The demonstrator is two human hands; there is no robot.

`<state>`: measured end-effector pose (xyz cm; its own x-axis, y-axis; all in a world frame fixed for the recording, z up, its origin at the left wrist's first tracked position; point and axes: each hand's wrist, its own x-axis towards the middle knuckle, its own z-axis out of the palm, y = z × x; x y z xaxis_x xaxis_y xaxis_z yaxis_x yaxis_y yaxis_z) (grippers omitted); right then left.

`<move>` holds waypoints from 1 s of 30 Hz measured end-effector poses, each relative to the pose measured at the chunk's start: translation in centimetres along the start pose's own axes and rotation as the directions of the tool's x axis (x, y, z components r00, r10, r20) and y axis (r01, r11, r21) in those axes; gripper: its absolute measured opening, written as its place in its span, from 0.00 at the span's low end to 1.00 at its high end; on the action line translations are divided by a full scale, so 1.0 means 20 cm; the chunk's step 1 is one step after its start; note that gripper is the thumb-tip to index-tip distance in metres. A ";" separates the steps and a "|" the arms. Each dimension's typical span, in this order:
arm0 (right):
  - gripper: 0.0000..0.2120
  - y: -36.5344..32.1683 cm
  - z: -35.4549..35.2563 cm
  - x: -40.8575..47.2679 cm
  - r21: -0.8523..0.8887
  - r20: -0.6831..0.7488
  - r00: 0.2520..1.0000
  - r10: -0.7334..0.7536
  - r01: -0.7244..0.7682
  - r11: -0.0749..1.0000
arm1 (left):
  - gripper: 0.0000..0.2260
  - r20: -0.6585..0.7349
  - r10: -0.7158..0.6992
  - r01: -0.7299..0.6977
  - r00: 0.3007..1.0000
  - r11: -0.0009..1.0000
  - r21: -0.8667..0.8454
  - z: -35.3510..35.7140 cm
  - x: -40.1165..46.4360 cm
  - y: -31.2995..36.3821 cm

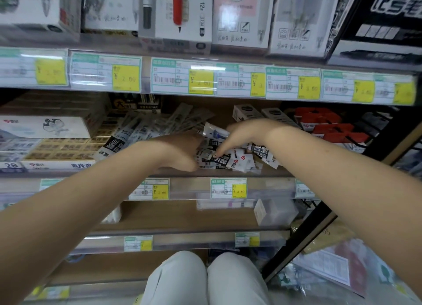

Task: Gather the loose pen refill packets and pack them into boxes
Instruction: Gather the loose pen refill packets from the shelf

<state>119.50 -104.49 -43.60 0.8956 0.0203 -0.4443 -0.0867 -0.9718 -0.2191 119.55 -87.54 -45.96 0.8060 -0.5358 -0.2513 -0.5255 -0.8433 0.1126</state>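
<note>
Hands: two, both reaching into the middle shelf (228, 174).
Refill packets: loose heap (230, 161) at mid-shelf, black-and-white wrappers overlapping; too jumbled and blurred to count. More packets (159, 124) fan out behind it, toward the far side.
White boxes: two (247, 113) stand tilted at the far right of the heap; contents cannot be seen.
Red boxes: a stack (328, 126) at the right end of the same shelf, number unclear.
Yellow boxes: rows (64, 147) at the left, under a flat white box (45, 126).
Upper shelf: five or six pen boxes (175, 14), edges blurred.
Price tags: yellow-patched labels (201, 82) along each shelf edge.
Left hand (180, 151): knuckles toward camera, lying on the left of the heap; fingers hidden behind it, so grip cannot be told.
Right hand (239, 133): over the heap, one finger stretched down onto a packet; a clear packet with a blue tip (214, 132) sits at its far fingers, hold unclear.
Lower shelf: a clear plastic box (274, 213) at right.
</note>
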 end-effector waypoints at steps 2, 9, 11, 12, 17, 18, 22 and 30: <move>0.37 -0.01 -0.01 0.00 0.025 0.013 1.000 0.004 -0.004 1.000 | 0.34 -0.016 0.009 -0.009 1.000 1.000 0.011 0.01 0.02 0.00; 0.34 -0.07 0.01 0.03 -0.050 0.039 0.999 0.019 -0.017 0.999 | 0.23 -0.050 0.038 -0.034 0.998 0.996 0.081 -0.02 0.05 0.01; 0.29 -0.10 0.02 0.03 -0.098 0.024 1.000 0.013 -0.010 0.995 | 0.26 -0.095 0.041 -0.031 0.995 0.994 0.105 -0.01 0.05 0.02; 0.28 -0.11 0.02 0.02 -0.125 0.004 1.000 0.003 -0.002 0.992 | 0.30 -0.125 0.043 -0.029 0.991 0.993 0.118 0.00 0.06 0.03; 0.24 -0.14 0.06 0.01 -0.144 -0.048 0.999 -0.016 0.009 0.990 | 0.39 -0.217 0.061 -0.029 0.974 0.989 0.148 0.04 0.08 0.02; 0.22 -0.13 0.07 0.01 -0.130 -0.058 0.998 -0.016 0.008 0.991 | 0.40 -0.218 0.068 -0.037 0.974 0.989 0.146 0.04 0.08 0.02; 0.20 -0.12 0.08 0.01 -0.095 -0.098 0.995 -0.011 0.001 0.996 | 0.42 -0.256 0.099 -0.051 0.962 0.980 0.190 0.05 0.08 0.03; 0.17 -0.10 0.03 -0.03 -0.050 -0.126 0.992 0.023 -0.029 0.998 | 0.41 -0.375 0.126 -0.023 0.918 0.964 0.266 0.05 0.07 0.06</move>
<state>118.89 -102.47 -43.54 0.9413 -0.0314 -0.3362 -0.0907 -0.9826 -0.1623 119.79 -89.25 -47.12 0.7763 -0.6136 0.1442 -0.5975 -0.7892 -0.1418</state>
